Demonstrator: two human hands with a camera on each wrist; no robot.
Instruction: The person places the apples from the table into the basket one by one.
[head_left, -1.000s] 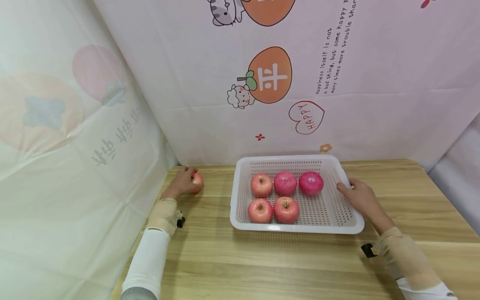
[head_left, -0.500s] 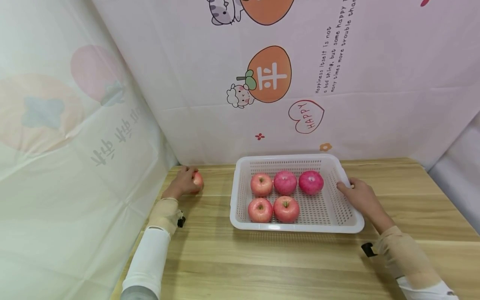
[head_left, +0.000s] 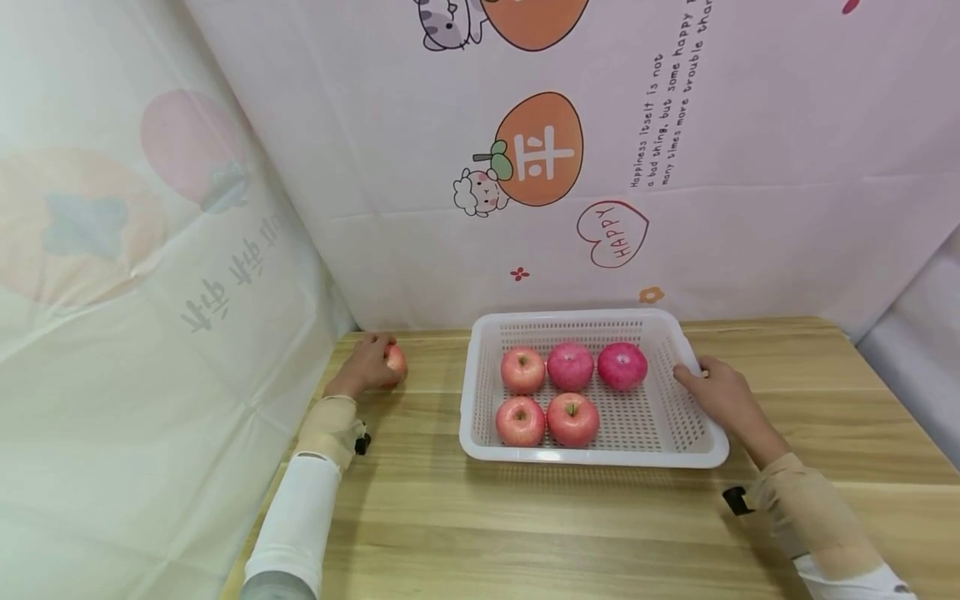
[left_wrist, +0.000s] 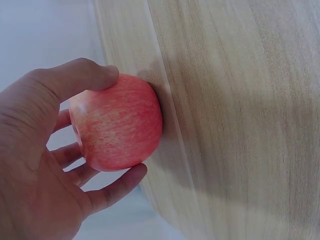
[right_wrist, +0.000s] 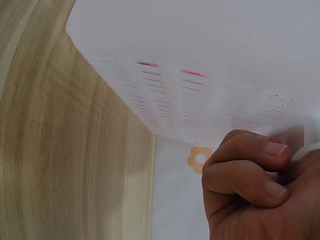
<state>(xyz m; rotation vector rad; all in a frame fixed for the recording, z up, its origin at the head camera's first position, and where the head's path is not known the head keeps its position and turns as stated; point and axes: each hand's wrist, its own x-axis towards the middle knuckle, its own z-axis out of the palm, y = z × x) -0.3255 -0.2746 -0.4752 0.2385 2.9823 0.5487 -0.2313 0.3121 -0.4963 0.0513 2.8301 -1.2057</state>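
Note:
At the table's far left corner, my left hand (head_left: 366,364) holds a red-pink apple (left_wrist: 120,122), thumb on one side and fingers curled round the other. The apple sits right at the wooden surface in the left wrist view. On the other side, my right hand (head_left: 723,398) grips the right rim of a white perforated plastic basket (head_left: 592,455), thumb over the rim and fingers curled below it. Several apples lie in the basket: three in the back row, among them a deep pink apple (head_left: 622,366), and two in front, one a red apple (head_left: 573,419).
The basket stands on a wood-grain table (head_left: 570,533) near its back edge. A white printed cloth (head_left: 420,167) hangs behind the table, and another pale cloth (head_left: 150,400) runs along the left side.

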